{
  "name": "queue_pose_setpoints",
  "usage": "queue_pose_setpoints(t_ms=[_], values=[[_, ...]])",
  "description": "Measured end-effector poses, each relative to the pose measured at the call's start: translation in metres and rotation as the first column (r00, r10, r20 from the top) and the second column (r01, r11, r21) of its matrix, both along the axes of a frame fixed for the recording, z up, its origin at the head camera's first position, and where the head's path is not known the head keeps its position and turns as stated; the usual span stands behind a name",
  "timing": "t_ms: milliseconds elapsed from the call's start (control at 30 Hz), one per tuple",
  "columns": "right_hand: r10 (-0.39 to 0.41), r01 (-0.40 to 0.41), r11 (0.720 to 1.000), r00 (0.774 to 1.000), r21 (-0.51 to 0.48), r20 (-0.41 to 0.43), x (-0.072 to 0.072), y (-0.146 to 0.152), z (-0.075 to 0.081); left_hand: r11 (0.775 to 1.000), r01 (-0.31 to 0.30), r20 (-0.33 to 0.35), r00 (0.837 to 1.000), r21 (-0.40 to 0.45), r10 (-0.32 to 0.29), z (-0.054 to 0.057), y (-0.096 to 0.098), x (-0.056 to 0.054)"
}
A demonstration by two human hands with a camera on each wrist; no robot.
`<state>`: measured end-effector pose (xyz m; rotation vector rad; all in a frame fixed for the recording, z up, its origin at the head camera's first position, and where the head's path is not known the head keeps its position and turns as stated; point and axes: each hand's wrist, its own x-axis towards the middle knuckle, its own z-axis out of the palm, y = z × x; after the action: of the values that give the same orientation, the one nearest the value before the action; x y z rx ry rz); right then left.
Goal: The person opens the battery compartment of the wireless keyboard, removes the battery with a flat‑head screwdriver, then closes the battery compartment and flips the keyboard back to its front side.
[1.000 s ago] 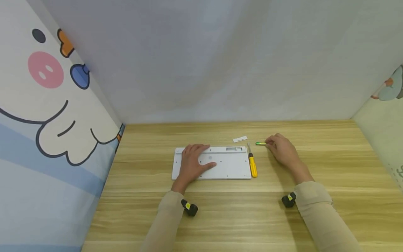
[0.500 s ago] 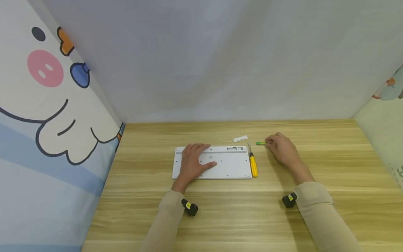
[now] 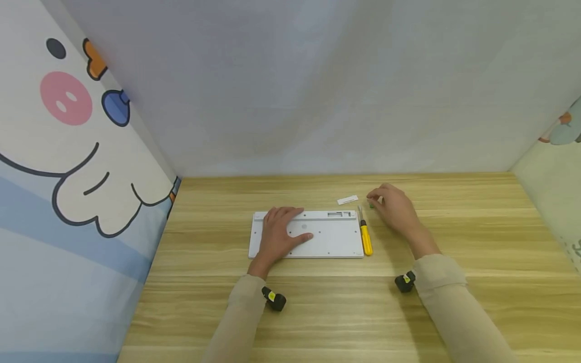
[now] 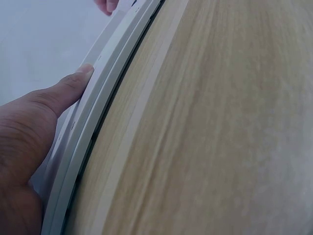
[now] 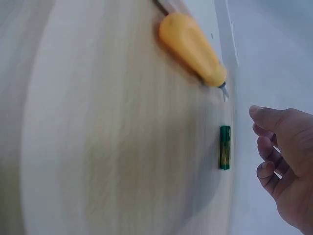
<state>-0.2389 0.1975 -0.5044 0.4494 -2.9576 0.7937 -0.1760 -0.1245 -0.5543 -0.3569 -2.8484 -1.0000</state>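
A white keyboard [image 3: 338, 239] lies with its underside up and an uncovered battery compartment [image 3: 338, 214] at its far right. My left hand [image 3: 278, 236] rests spread on the keyboard's left half; in the left wrist view the thumb [image 4: 68, 88] presses near its edge. A green battery [image 5: 224, 148] lies on the table, mostly hidden behind the fingers in the head view. Just above the battery hovers my right hand [image 3: 394, 209], fingers loosely bent and holding nothing. A small white battery cover [image 3: 347, 200] lies behind the keyboard.
Along the keyboard's right edge lies a screwdriver [image 3: 366, 239] with a yellow handle, its metal shaft pointing away. The wooden table [image 3: 336, 317] ends at a pale cloth wall [image 3: 317, 101] at the back. A cartoon-printed panel [image 3: 91, 201] stands on the left.
My right hand has let go of the battery's right end and shifted left and slightly away, over the battery. The left hand and keyboard have stayed in place.
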Motion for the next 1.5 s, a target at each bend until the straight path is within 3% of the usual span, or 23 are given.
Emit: queue_pose_setpoints(t_ms=[400,867,1233,1500], values=[[0.041,-0.051,0.996,0.991,0.072,0.130,-0.013,-0.033,0.005,1.000,-0.001,-0.015,1.000,-0.008,0.000,0.000,0.001,0.000],[0.040,-0.067,0.982,0.988,0.174,0.152,-0.021,-0.047,0.003,1.000,0.007,-0.005,1.000,0.011,-0.007,0.003,0.000,0.002],[0.069,-0.086,0.979,0.993,0.187,0.096,-0.018,-0.046,0.002,1.000,0.002,-0.011,1.000,0.005,-0.002,0.001,0.000,0.001],[0.068,-0.071,0.988,0.997,0.139,0.029,-0.015,-0.043,0.003,1.000,0.003,-0.007,1.000,-0.006,-0.003,0.001,0.000,0.001]])
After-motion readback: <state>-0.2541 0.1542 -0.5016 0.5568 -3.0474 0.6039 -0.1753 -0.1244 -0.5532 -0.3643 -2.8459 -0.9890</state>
